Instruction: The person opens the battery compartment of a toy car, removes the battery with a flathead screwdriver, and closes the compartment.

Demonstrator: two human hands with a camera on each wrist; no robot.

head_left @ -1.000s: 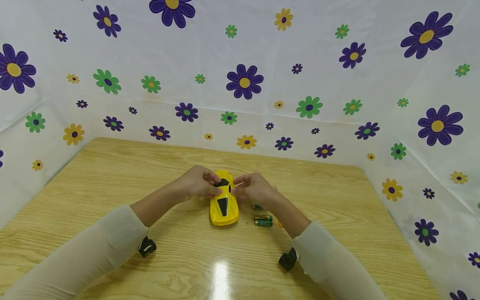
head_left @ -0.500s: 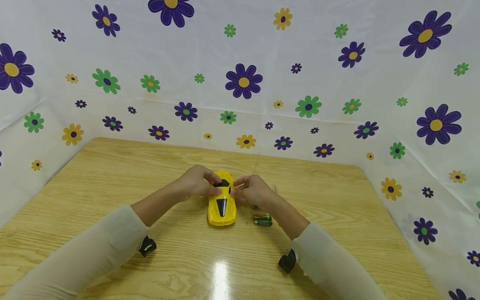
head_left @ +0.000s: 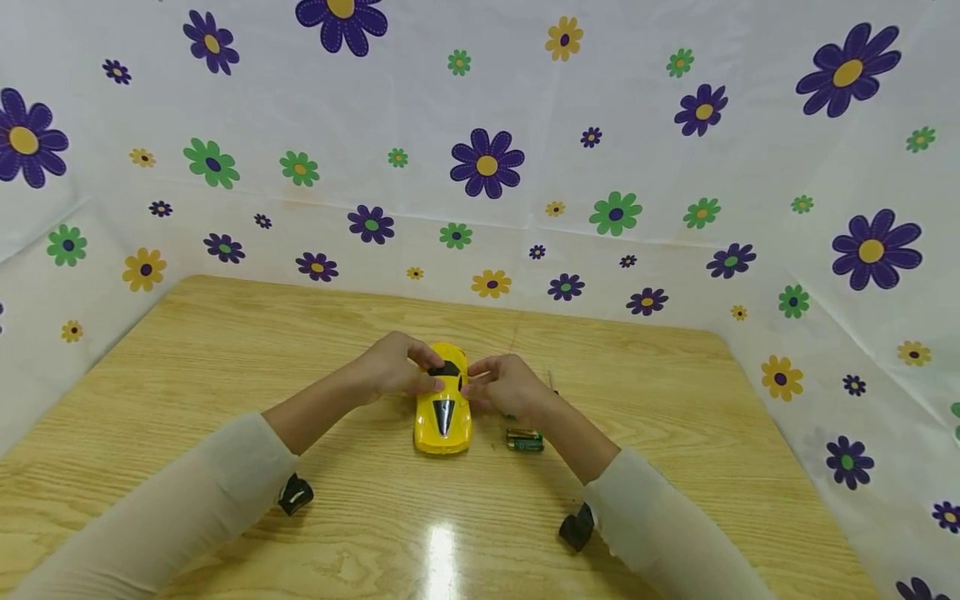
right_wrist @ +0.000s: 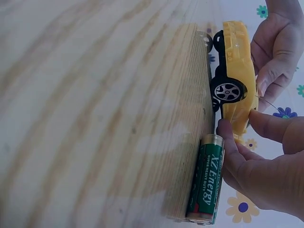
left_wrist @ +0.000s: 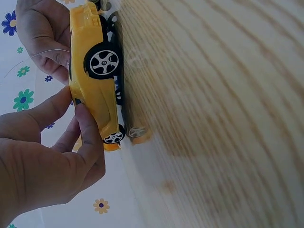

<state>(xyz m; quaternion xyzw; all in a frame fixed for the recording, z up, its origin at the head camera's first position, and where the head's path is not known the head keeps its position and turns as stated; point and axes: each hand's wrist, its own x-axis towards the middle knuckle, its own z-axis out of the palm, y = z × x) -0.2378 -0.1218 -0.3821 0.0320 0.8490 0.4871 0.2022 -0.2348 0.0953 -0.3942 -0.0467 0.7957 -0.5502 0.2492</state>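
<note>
A yellow toy car [head_left: 442,429] with dark windows stands on the table, its front toward me in the head view. From the left, my left hand [head_left: 392,368] grips its roof and side with thumb and fingers. On the other side, my right hand [head_left: 512,387] pinches the car near the side window. The right wrist view shows the right thumb at the roof edge and a finger lower on the yellow body [right_wrist: 237,61]. A thin wire [left_wrist: 28,58] curves away from the car's roof area. The inner fingertips are partly hidden.
Green batteries [head_left: 525,440] lie to the right of the car, one [right_wrist: 206,178] right beside the right fingers. Behind the right wrist a thin light rod [head_left: 552,381] shows. The wooden table [head_left: 300,333] ends at a flowered cloth [head_left: 420,192] behind and at the sides.
The car has shifted very slightly left. A thin wire has come into view above the right hand and tilted a little lower. The right hand has dipped slightly; both hands keep their hold.
</note>
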